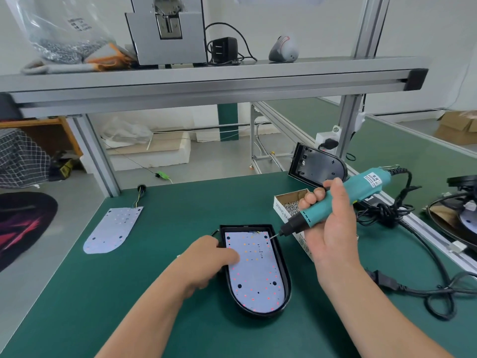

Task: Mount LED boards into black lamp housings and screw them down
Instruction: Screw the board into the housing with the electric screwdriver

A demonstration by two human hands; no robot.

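Curled tight round the barrel of the teal plastic electric screwdriver (pixel 343 195), the right hand (pixel 333 228) holds it at centre right of the head view, slanted down and to the left; its thin bit ends just at the upper right corner of the white, round-ended LED board (pixel 255 275); whether a screw sits on the bit is too small to tell. That board lies inside the black oval lamp housing (pixel 286 280) at lower centre, on the green bench mat (pixel 154 293), long axis running away from the person; the left hand (pixel 209 257) rests its fingers on the board's left edge, gripping nothing (a steadying press, I judge). The coming move likely turns on the bit meeting that corner hole squarely; the right hand is nearer it. An open cardboard box of small metal screws (pixel 289 206) sits just behind the screwdriver; a second white LED board (pixel 112 229) lies bare at centre left, well apart.
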